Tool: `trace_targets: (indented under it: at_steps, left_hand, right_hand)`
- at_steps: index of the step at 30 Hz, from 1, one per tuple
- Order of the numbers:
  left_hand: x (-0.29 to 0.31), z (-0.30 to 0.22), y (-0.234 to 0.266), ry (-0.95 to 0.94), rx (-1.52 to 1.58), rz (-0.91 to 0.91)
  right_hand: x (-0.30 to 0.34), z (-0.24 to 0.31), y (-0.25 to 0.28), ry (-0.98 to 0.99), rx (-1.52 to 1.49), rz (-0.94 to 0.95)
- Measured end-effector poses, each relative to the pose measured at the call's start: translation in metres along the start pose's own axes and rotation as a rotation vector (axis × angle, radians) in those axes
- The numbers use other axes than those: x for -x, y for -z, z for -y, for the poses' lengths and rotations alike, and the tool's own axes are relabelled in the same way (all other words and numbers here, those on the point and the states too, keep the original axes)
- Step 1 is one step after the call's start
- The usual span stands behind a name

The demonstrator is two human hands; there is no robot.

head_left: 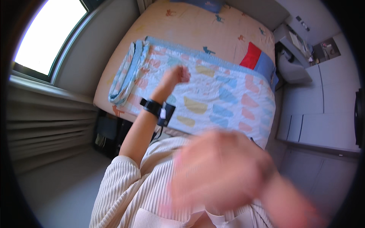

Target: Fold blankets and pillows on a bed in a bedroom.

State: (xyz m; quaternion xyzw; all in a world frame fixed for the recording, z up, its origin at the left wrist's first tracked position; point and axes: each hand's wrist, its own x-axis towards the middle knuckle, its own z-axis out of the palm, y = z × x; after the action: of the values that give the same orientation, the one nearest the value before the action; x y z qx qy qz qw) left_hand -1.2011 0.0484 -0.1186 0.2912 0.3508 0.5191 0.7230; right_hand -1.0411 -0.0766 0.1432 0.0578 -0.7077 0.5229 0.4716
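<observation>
A white quilt (207, 89) with pastel yellow, blue and pink patches and a pale blue border lies spread on the bed. Its left end is folded over into a thick strip. My left hand (178, 74) is over the quilt's middle, its fingers curled in, with no cloth visibly drawn up in them. A black band with a small black box (165, 114) is on my left wrist. Close in front of my chest, my right hand (224, 167) is large and smeared by motion. Its fingers cannot be made out, nor whether it holds anything.
An orange sheet (190, 22) with small animal figures covers the bed. A red and blue pillow (259, 60) rests at its right edge. Grey curtains (53, 117) hang under the window at left. A chair (294, 68), a desk and pale cabinets (304, 102) stand at right.
</observation>
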Motion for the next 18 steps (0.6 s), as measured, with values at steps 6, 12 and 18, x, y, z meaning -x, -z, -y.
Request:
trace_targets:
  at_steps: [6,12,18]
  left_hand:
    - [0.006,-0.078,-0.021,-0.147,0.298,0.157]
    - [0.024,-0.088,-0.044,-0.161,0.719,0.27]
    - [0.016,-0.075,-0.076,-0.137,0.821,0.331]
  right_hand:
    - [-0.002,0.008,-0.011,0.23,-0.256,0.1]
    - [0.0,-0.021,-0.004,0.163,-0.072,0.084]
    - [0.059,-0.097,0.03,-0.183,1.212,0.292]
